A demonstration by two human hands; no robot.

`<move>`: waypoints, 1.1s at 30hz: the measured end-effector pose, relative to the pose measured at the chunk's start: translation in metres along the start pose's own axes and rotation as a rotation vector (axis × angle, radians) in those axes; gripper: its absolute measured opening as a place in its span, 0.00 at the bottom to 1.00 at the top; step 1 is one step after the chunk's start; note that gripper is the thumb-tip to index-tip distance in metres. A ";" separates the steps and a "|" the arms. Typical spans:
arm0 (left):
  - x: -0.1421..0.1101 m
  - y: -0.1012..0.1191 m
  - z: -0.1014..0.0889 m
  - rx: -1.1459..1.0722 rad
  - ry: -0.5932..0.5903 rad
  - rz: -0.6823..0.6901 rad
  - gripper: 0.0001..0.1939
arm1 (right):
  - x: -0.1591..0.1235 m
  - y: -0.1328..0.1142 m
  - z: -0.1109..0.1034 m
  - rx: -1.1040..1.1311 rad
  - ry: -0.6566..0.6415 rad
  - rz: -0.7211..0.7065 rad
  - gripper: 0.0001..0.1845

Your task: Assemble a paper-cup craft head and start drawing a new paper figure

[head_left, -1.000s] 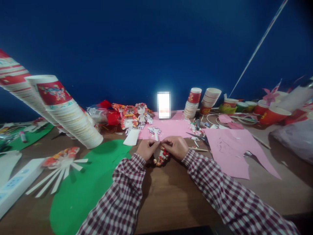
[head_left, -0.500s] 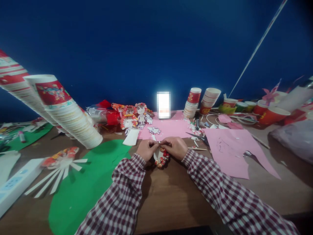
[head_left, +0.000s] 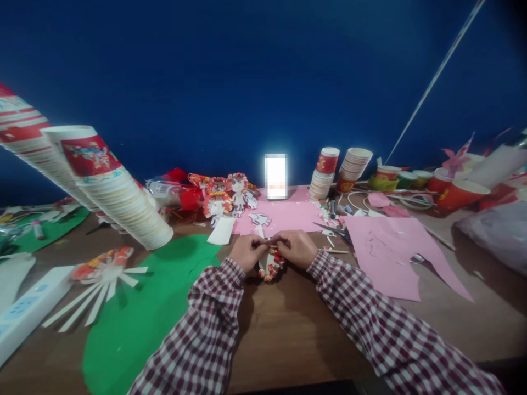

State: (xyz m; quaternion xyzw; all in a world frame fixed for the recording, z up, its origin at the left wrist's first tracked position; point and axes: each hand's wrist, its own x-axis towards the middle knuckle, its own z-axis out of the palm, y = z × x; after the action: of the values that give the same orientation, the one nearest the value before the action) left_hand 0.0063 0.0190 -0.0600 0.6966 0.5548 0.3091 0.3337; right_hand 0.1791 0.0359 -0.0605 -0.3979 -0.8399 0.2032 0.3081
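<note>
Both hands meet at the middle of the table over a small paper craft piece (head_left: 269,271), white inside with a red, orange and white curled rim. My left hand (head_left: 248,251) pinches its far edge with thumb and fingers. Close beside it, my right hand (head_left: 297,248) grips the same edge from the right, fingers closed. The fingertips almost touch and hide the upper part of the piece. Just beyond the fingers lies a white paper cutout (head_left: 261,219) with dark outlines, on a pink sheet (head_left: 290,215).
Tall leaning stacks of paper cups (head_left: 111,181) stand at left by a green sheet (head_left: 144,307) and a fringed paper cup (head_left: 107,274). Decorated paper figures (head_left: 236,192) stand at the back. Scissors (head_left: 340,231) and a cut pink sheet (head_left: 382,252) lie right. A bright pixelated rectangle (head_left: 275,176) is behind.
The craft piece has tilted slightly between my fingers, showing more of its curled rim. My right fingers have shifted a little; both arms stay nearly in place.
</note>
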 end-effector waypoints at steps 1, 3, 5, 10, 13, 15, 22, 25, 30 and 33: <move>0.000 -0.001 0.000 0.016 -0.005 0.008 0.12 | 0.000 0.000 0.000 -0.006 0.002 -0.002 0.13; 0.000 -0.002 -0.001 0.072 -0.015 0.036 0.12 | 0.001 0.001 0.001 -0.022 0.001 -0.001 0.14; 0.001 -0.003 -0.002 0.160 -0.019 0.070 0.11 | 0.000 0.001 0.002 -0.042 -0.001 -0.004 0.14; -0.001 -0.002 -0.003 0.370 0.004 0.116 0.12 | 0.000 0.000 0.004 -0.074 0.016 -0.047 0.12; -0.003 0.001 -0.002 0.463 0.009 0.132 0.13 | -0.001 -0.001 0.004 -0.075 0.007 -0.075 0.10; -0.003 0.001 -0.001 0.513 0.005 0.142 0.13 | -0.001 -0.002 0.004 -0.079 0.006 -0.090 0.11; -0.001 -0.001 0.000 0.481 -0.016 0.094 0.11 | -0.004 -0.006 0.003 -0.173 -0.011 -0.175 0.11; 0.000 -0.002 -0.002 0.394 0.001 0.081 0.08 | -0.004 -0.008 0.002 -0.253 -0.007 -0.150 0.10; 0.000 -0.004 -0.003 0.279 -0.029 0.034 0.10 | -0.005 -0.010 0.001 -0.368 0.003 -0.085 0.11; -0.001 -0.005 -0.004 0.220 -0.061 -0.004 0.11 | -0.006 -0.012 0.001 -0.368 -0.002 -0.098 0.11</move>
State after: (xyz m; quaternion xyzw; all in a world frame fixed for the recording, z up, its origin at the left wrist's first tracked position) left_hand 0.0007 0.0196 -0.0619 0.7371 0.5764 0.2241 0.2726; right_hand 0.1751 0.0241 -0.0567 -0.4060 -0.8816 0.0312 0.2388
